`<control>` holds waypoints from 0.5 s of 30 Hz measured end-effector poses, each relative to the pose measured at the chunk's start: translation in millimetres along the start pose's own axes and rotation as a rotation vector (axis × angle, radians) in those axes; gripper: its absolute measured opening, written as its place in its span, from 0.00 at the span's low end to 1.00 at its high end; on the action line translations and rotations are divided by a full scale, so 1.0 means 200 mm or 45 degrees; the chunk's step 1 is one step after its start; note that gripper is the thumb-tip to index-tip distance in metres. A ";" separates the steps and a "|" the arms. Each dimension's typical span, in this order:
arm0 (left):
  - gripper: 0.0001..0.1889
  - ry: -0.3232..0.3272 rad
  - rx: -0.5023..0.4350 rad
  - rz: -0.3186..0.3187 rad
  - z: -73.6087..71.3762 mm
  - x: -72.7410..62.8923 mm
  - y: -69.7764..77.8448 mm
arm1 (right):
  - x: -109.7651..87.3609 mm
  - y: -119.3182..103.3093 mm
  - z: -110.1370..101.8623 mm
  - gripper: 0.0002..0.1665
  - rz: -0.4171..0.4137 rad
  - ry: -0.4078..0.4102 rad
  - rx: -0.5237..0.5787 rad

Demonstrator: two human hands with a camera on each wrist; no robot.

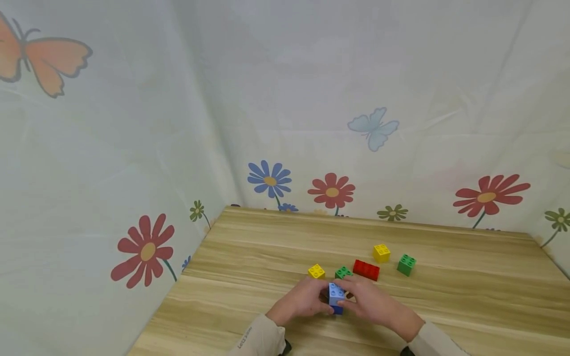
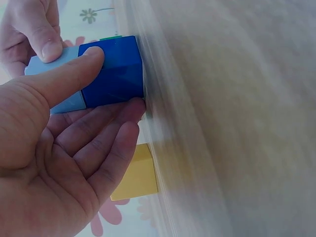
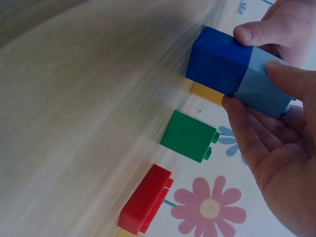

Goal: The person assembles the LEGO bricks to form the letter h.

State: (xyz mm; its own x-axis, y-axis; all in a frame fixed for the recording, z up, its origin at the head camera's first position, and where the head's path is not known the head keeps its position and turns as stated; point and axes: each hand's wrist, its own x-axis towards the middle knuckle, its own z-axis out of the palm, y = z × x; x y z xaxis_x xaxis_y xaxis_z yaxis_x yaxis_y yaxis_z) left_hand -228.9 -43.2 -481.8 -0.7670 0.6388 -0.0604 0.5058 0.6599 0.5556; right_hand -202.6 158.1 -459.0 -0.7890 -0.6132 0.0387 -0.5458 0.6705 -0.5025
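A light blue toy building brick (image 1: 337, 293) sits on top of a dark blue brick (image 2: 117, 74), their faces meeting in both wrist views. With thumb and fingers, my left hand (image 1: 304, 298) grips the dark blue brick low down near the table. My right hand (image 1: 373, 302) holds the light blue brick (image 3: 262, 81) above it, thumb on one side and fingers on the other. Just beyond the hands, a green brick (image 1: 343, 273) and a yellow brick (image 1: 316, 271) rest on the table.
Behind the right hand lies a red brick (image 1: 366, 270), longer than the others. A second yellow brick (image 1: 381, 253) and a second green brick (image 1: 406, 265) are farther right on the wooden table (image 1: 249, 247). Flower-printed curtains (image 1: 285, 99) hang at the back and left.
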 end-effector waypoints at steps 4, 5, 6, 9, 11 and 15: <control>0.22 0.003 0.016 0.006 0.01 0.00 0.00 | 0.00 0.01 0.00 0.28 0.000 -0.008 0.030; 0.22 0.002 0.015 0.003 0.01 0.00 0.00 | 0.00 0.01 0.00 0.27 -0.008 -0.009 0.033; 0.22 0.003 0.020 0.001 0.01 0.00 0.00 | 0.01 0.01 0.00 0.27 -0.015 -0.008 0.031; 0.22 0.002 0.015 -0.005 0.01 0.00 0.00 | 0.01 0.01 -0.01 0.26 -0.044 -0.007 0.017; 0.22 0.003 0.014 -0.007 0.01 0.00 0.00 | 0.01 0.02 -0.01 0.26 -0.052 -0.008 0.007; 0.22 0.011 0.039 0.003 0.00 0.00 0.00 | 0.01 0.01 -0.01 0.27 -0.033 -0.013 0.001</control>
State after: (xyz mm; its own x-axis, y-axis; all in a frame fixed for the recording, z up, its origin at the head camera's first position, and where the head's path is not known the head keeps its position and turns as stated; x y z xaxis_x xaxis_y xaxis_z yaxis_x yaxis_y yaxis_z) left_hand -228.9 -42.2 -482.0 -0.7689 0.6372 -0.0521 0.5194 0.6701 0.5302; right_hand -206.6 159.3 -458.8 -0.7717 -0.6346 0.0428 -0.5656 0.6539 -0.5024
